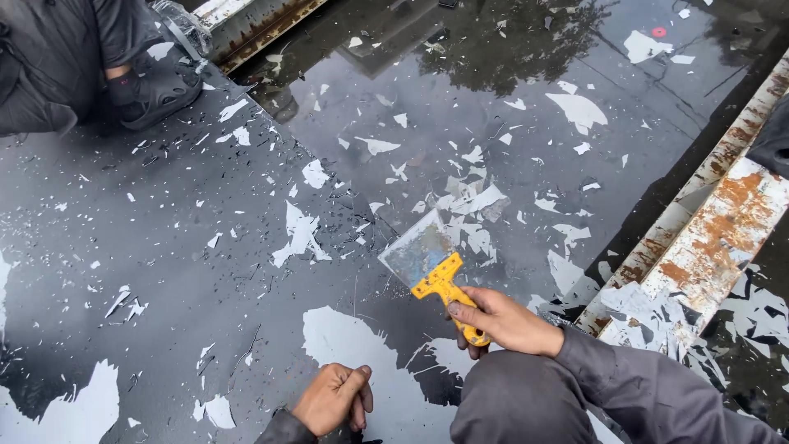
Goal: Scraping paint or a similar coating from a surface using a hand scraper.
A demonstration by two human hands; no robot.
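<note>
Scraper [427, 267], yellow-handled, gripped in the right hand [501, 319] over flaking film on the dark panel [164, 247]. Left hand [333, 399] rests fisted nearby, empty. A low blade angle would likely lift flakes cleanly.

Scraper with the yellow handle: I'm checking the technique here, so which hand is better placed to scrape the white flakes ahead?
Right. The right hand already grips the scraper, blade toward the white flakes. The left hand is fisted on the dark sheet, empty.
</note>
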